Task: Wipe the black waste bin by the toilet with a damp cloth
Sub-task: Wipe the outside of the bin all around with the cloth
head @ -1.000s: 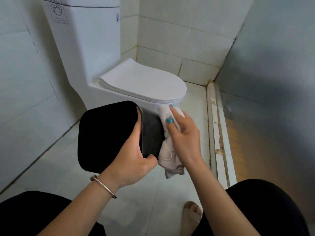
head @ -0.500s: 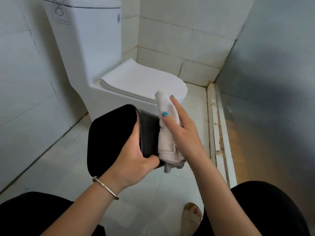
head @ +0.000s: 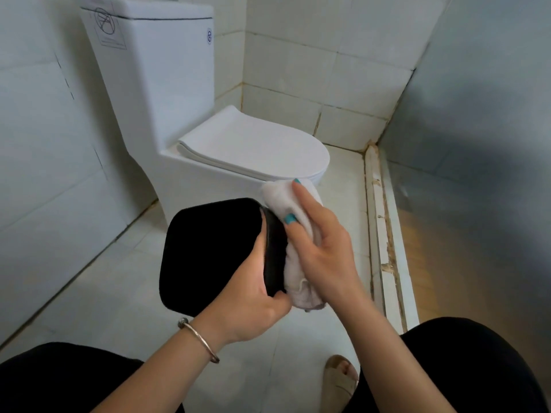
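Left hand (head: 253, 296) gripping black bin (head: 205, 251) (seemingly its rim), right hand (head: 325, 248) flat-fingered, pressing white cloth (head: 298, 263) against it.

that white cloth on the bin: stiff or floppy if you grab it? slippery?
Probably floppy: the cloth bunches in folds under the right hand and drapes along the bin wall. Likely light: straight fingers alone pin it there. Probably not slippery; its surface looks like matte, nubby fabric. Wetness can't be judged from this view.
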Demonstrator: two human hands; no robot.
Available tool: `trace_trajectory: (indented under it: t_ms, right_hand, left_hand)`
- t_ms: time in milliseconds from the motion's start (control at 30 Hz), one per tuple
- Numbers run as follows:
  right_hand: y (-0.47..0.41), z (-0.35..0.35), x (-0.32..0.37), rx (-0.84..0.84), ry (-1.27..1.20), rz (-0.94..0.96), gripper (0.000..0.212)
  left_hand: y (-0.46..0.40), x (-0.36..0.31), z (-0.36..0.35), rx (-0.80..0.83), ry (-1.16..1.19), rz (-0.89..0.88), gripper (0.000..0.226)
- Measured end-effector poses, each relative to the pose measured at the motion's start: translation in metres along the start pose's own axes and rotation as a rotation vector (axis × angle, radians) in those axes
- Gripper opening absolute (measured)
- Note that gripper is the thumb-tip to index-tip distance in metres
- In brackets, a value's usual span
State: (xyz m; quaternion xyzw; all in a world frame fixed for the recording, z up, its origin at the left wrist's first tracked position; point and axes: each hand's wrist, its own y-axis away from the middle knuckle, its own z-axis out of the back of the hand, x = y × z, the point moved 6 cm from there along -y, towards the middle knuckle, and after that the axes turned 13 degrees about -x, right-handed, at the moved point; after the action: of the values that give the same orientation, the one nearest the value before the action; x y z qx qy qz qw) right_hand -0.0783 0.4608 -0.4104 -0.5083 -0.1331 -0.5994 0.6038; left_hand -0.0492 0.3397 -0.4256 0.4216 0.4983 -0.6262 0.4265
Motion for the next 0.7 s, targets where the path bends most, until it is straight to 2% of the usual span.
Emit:
trace_trajectory:
  t_ms: [67, 133, 267, 333, 433, 533, 600, 700]
  right_hand:
    - [0.006, -0.007, 0.025, 0.022, -0.054, 0.098, 0.052]
    - [-0.001, -0.012, 0.02, 0.04, -0.024, 0.144, 0.053]
    - [-0.029, -0.001, -0.053, 0.0, 0.161, -0.048, 0.051]
    - [-0.027, 0.004, -0.064, -0.025, 0.199, -0.124, 0.05]
    - [-0.013, -0.002, -0.017, -0.044, 0.095, 0.041, 0.053]
    - [-0.012, -0.011, 0.012, -0.007, 0.04, 0.194, 0.055]
    - [-0.024, -0.011, -0.024, -0.024, 0.079, 0.107, 0.055]
    - [-0.039, 0.003, -0.092, -0.085, 0.215, -0.154, 0.052]
  left_hand:
    - [-0.002, -0.003, -0.001, -0.006, 0.021, -0.002, 0.097]
    - [0.0, 0.001, 0.005, -0.052, 0.047, -0.01, 0.095]
    - [0.009, 0.004, 0.014, -0.13, -0.015, 0.034, 0.093]
    - [0.007, 0.002, 0.01, -0.079, -0.033, 0.022, 0.095]
    - [-0.004, 0.005, 0.007, -0.022, 0.026, 0.06, 0.096]
    - [-0.004, 0.007, 0.013, -0.079, 0.106, 0.075, 0.092]
    - [0.002, 0.007, 0.019, -0.121, 0.054, 0.069, 0.086]
    - [0.006, 0.001, 0.021, -0.134, -0.013, 0.03, 0.09]
